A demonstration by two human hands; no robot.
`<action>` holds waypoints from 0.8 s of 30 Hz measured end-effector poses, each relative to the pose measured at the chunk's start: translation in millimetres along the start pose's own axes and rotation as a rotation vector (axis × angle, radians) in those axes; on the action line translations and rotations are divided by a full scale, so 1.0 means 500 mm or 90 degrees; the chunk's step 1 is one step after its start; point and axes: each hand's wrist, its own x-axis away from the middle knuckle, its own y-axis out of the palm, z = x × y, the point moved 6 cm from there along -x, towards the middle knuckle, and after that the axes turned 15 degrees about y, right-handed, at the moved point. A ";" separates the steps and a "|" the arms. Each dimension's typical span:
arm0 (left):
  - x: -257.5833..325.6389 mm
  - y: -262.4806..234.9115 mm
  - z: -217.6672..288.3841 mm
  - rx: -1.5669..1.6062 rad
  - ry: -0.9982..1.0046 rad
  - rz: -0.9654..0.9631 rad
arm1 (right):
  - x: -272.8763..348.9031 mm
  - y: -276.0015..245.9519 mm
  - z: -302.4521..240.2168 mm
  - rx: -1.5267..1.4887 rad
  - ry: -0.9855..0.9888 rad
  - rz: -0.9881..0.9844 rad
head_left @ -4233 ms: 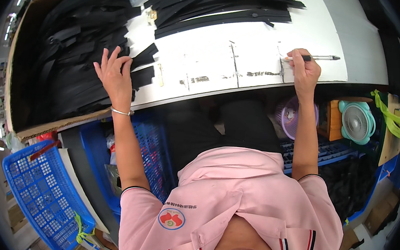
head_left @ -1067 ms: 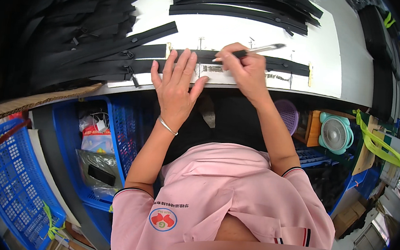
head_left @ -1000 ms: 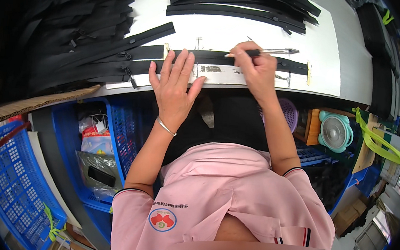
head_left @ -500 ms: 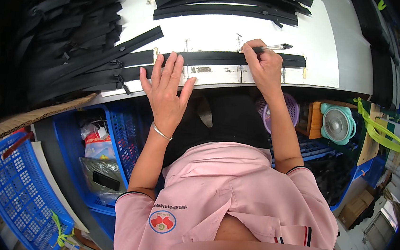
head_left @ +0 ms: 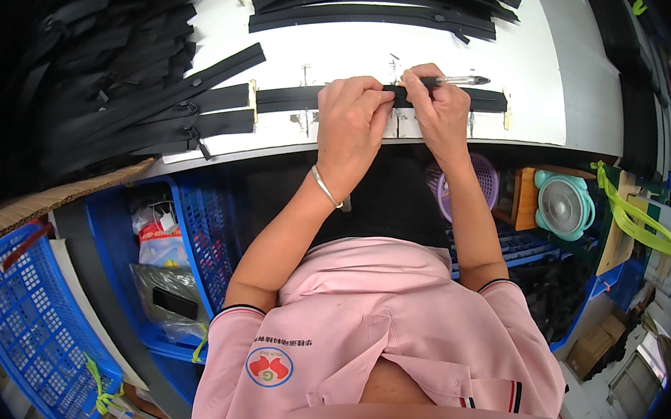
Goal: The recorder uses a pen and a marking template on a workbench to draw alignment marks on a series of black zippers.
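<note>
A long black zipper (head_left: pixel 488 102) lies across a white marked board (head_left: pixel 524 58) in front of me. My left hand (head_left: pixel 349 127) is closed at the middle of it, thumb and forefinger pinched on the zipper tape. Close beside, my right hand (head_left: pixel 443 115) grips a black-and-clear pen (head_left: pixel 468 80). The pen points to the right, and the right fingertips rest at the zipper's upper edge. To the left, more black zippers (head_left: pixel 223 122) with pulls extend from a heaped pile (head_left: pixel 100 69) onto the board. My fingers hide part of the zipper's middle.
Several black zippers (head_left: pixel 368 19) lie in a stack at the board's far side. Below the table stand blue plastic baskets (head_left: pixel 31 318), a purple basket (head_left: pixel 485 183) and a turquoise fan (head_left: pixel 566 206). A cardboard edge (head_left: pixel 57 193) borders the pile at left.
My left hand has moved right along the zipper, from lying flat with spread fingers to a pinch near the right hand. The right hand, still holding the pen, has barely moved.
</note>
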 end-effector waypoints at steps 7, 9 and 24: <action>-0.001 0.001 -0.001 -0.007 -0.010 0.013 | 0.002 0.002 0.014 -0.043 -0.029 -0.074; -0.003 0.002 -0.001 -0.008 -0.006 0.010 | 0.002 0.001 0.008 -0.043 -0.018 -0.076; -0.006 0.001 0.002 0.011 -0.013 -0.021 | -0.035 -0.153 0.043 -0.105 0.074 0.031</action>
